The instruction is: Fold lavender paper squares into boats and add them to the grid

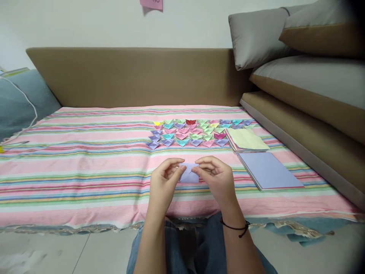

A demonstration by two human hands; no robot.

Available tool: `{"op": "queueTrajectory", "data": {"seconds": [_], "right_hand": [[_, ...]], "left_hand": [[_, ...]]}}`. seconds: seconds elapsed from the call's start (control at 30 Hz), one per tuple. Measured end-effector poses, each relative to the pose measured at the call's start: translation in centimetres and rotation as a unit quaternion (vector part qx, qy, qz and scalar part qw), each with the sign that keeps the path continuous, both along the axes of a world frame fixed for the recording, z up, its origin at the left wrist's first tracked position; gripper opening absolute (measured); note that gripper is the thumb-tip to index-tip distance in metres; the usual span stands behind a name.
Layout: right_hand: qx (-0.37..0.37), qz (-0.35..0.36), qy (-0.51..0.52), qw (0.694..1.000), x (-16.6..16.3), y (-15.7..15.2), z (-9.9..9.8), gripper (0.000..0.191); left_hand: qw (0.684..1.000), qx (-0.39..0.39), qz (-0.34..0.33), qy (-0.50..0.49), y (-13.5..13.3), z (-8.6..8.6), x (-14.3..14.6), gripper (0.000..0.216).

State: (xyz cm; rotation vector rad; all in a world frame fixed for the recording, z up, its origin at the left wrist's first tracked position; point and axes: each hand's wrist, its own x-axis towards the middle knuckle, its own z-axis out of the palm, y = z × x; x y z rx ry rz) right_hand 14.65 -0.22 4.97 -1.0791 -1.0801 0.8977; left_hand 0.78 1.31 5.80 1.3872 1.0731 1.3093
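Note:
A small folded square of lavender paper (189,177) is held up between my two hands, just above the striped cloth. My left hand (167,173) pinches its left edge between thumb and fingers. On the other side, my right hand (215,173) grips the right edge the same way, its thumb lying across the front near the top. Beyond the hands, several rows of folded paper boats (181,136) in pink, green, blue, purple, yellow and red stand on the cloth.
To the right lie a stack of lavender paper sheets (270,171) and a stack topped with pale yellow paper (247,138). Grey and brown cushions (310,80) pile up at the right. A brown backrest (137,76) borders the striped cloth (71,167). A white cable (28,101) runs at the left.

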Motion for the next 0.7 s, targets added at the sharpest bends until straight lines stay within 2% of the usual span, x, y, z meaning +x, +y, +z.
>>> {"op": "queueTrajectory", "data": {"seconds": [0.2, 0.47, 0.7], "right_hand": [[0.004, -0.021, -0.020, 1.000, 0.16, 0.04, -0.35, 0.020], [-0.007, 0.001, -0.019, 1.000, 0.30, 0.04, -0.42, 0.021], [-0.025, -0.012, -0.013, 1.000, 0.20, -0.01, -0.24, 0.022]], "left_hand": [[0.998, 0.036, -0.015, 0.044, -0.01, 0.10, 0.07, 0.009], [0.998, 0.024, -0.020, 0.062, -0.16, 0.13, 0.04, 0.009], [0.998, 0.025, -0.021, 0.059, -0.25, 0.06, 0.31, 0.010]]}}
